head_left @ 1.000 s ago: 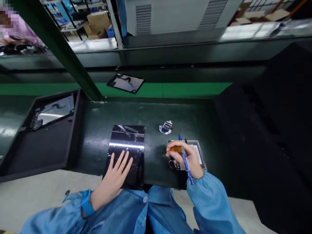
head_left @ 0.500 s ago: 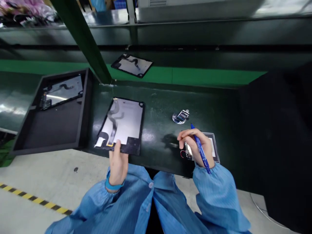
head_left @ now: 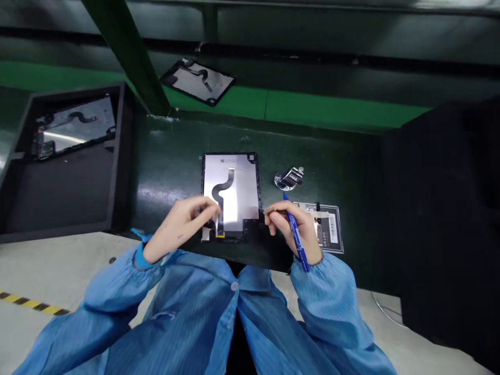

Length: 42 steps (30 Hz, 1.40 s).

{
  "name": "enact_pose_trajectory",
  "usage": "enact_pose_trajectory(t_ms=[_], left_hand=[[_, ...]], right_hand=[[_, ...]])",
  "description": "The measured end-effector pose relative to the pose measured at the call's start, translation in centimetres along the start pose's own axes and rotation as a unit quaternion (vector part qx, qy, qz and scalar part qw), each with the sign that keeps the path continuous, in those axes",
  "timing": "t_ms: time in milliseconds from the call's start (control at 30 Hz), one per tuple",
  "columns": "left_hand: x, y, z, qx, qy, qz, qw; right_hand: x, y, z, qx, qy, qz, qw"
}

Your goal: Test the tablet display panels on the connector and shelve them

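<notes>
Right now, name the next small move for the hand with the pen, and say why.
Probably bring the right hand a little left onto the panel. It holds the blue pen beside the panel's near right corner, while the left hand already touches the near left edge.

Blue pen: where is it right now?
Head view: the blue pen is in the right hand, right of the display panel lying back-up on the green bench, just left of the labelled card.
</notes>
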State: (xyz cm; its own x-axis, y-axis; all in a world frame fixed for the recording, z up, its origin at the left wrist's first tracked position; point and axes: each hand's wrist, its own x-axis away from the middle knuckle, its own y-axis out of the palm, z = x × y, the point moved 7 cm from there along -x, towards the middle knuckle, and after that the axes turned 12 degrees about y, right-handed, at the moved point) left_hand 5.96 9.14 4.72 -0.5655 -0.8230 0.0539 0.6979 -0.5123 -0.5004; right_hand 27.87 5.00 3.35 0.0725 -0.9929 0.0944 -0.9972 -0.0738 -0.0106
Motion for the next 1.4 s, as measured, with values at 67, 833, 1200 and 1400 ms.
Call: enact_pose_trajectory(t_ms=[67,833,1200,1400], left_hand=[[-2.8,-1.6,0.7,-0.235,0.044,0.106,0.965],[-3.8,2.9,3.6,0.277,0.080,0.043,0.956],[-3.8,3.8,5.7,-0.042,0.191,0.182,0.964],[-3.4,3.5,6.0,-0.052,0.205,0.209,0.955]], right_hand=[[-0.2,0.2,0.0,0.013,0.009,0.007,1.000],[0.2,0.5,-1.9,0.078,0.020,0.038,0.996],[0.3,0.8,-1.7,0.101,0.008,0.011,0.995],[0.3,0.7,-1.7,0.107,0.014,0.008,0.994]])
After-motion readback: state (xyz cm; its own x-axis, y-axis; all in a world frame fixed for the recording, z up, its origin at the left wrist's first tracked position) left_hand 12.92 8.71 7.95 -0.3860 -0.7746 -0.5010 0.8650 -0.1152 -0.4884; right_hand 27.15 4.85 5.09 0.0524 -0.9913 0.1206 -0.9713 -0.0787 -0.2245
